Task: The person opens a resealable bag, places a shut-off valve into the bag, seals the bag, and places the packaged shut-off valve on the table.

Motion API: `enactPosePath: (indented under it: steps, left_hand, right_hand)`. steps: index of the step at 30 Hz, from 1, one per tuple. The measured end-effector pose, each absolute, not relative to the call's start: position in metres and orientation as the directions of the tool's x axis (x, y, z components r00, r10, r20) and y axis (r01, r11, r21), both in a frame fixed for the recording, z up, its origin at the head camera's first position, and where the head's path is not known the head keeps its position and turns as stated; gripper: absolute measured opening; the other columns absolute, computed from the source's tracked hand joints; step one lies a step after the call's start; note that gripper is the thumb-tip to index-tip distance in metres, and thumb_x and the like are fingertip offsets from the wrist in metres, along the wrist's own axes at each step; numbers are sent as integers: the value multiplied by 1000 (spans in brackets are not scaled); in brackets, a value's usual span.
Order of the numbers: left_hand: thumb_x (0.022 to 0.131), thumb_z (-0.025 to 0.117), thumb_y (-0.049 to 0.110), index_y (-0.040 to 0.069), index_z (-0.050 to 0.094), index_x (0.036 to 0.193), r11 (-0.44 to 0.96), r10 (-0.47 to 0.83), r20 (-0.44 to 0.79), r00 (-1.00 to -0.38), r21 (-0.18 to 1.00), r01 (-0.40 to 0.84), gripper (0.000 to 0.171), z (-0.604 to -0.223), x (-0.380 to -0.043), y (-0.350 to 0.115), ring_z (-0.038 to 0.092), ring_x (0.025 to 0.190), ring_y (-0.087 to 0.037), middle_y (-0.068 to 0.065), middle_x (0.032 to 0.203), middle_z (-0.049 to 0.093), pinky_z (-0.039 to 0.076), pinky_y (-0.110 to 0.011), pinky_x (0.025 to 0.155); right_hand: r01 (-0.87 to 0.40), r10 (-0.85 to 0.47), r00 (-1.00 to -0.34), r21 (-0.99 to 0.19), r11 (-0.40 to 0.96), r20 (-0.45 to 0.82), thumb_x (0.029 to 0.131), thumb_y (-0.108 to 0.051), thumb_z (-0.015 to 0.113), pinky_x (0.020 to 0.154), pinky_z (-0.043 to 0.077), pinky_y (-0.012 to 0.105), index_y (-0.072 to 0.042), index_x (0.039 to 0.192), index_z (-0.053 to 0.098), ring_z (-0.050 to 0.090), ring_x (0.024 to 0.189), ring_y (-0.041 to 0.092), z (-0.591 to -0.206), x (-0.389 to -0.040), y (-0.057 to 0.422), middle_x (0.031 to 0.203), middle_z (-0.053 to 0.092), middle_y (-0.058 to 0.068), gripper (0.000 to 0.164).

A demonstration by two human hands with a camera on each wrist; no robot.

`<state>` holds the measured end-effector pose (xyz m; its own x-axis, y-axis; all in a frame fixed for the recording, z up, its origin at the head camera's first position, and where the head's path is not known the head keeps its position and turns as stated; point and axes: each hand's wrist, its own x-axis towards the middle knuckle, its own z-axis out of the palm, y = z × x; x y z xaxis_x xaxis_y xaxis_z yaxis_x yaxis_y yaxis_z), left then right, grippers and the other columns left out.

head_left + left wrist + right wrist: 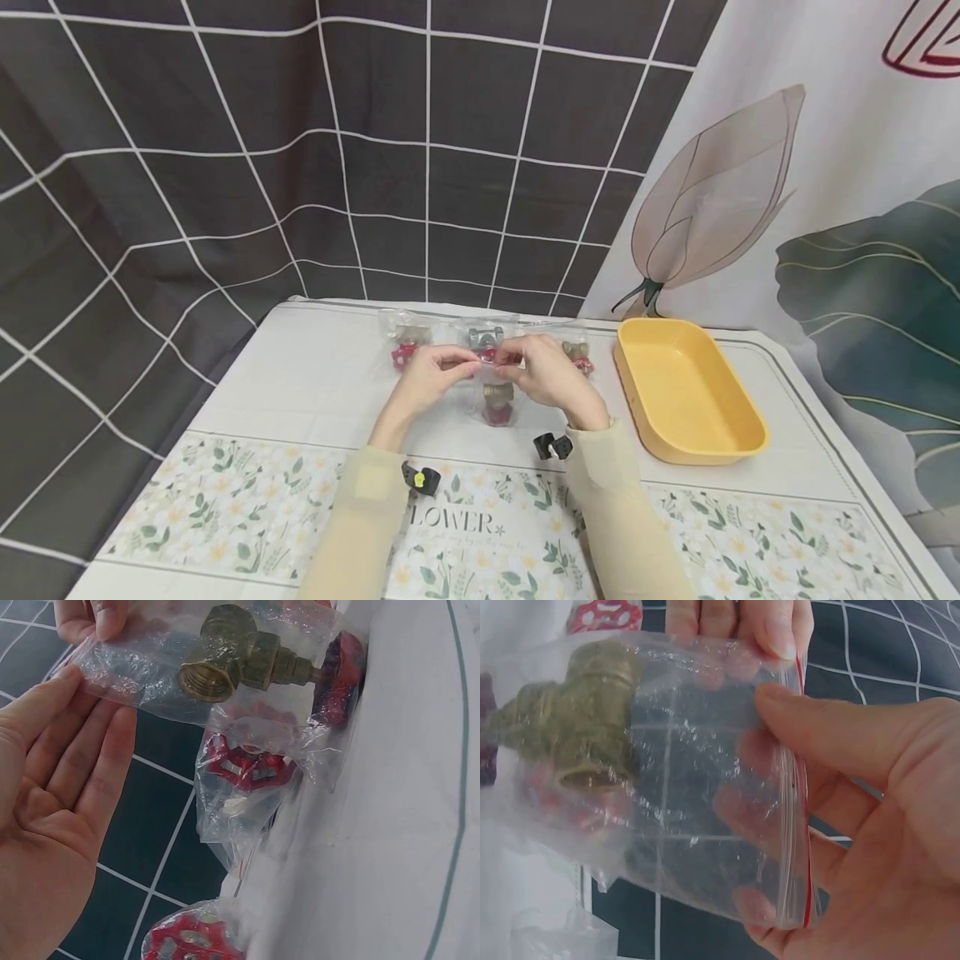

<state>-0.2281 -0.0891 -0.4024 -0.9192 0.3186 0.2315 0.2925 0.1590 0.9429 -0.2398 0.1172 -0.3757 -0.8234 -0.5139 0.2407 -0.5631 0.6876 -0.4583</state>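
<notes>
Both hands hold the top of a clear zip bag (697, 765) with a red line along its zip edge. Inside is a brass valve (240, 660) with a red handwheel (341, 679), which hangs low by the tabletop. My left hand (431, 379) pinches one part of the bag's mouth between thumb and fingers. Close beside it, my right hand (877, 787) has its thumb on the front of the zip strip and its fingers behind the plastic. In the head view, the fingertips of both hands nearly meet above the valve.
Behind the hands lie more bagged valves with red handwheels: a left one (405, 350), a middle one (486, 337) and a right one (577, 354). A yellow tray (637, 400) stands at the right. A dark gridded curtain (382, 183) hangs behind the table (300, 375).
</notes>
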Motion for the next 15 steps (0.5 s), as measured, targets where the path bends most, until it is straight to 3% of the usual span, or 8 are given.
enactPosePath:
  steps: [6,15]
  left_hand:
    - [91,68,3,-8,70,102,156,319,227,-920,945,287,15,-403,-228,-90,70,91,-30,-19,102,71,56,-33,83]
    - [91,68,3,-7,70,102,167,322,230,-918,941,294,15,-403,-229,-91,69,91,-32,-19,102,71,56,-33,83]
  right_hand:
    - [-527,-506,-845,-422,738,171,85,-19,76,78,45,40,-19,83,68,60,78,13,-374,-240,120,83,66,-9,9]
    - [-561,-528,-820,-488,668,221,84,-10,77,65,48,29,-18,76,65,55,66,8,-377,-243,126,73,62,-10,16]
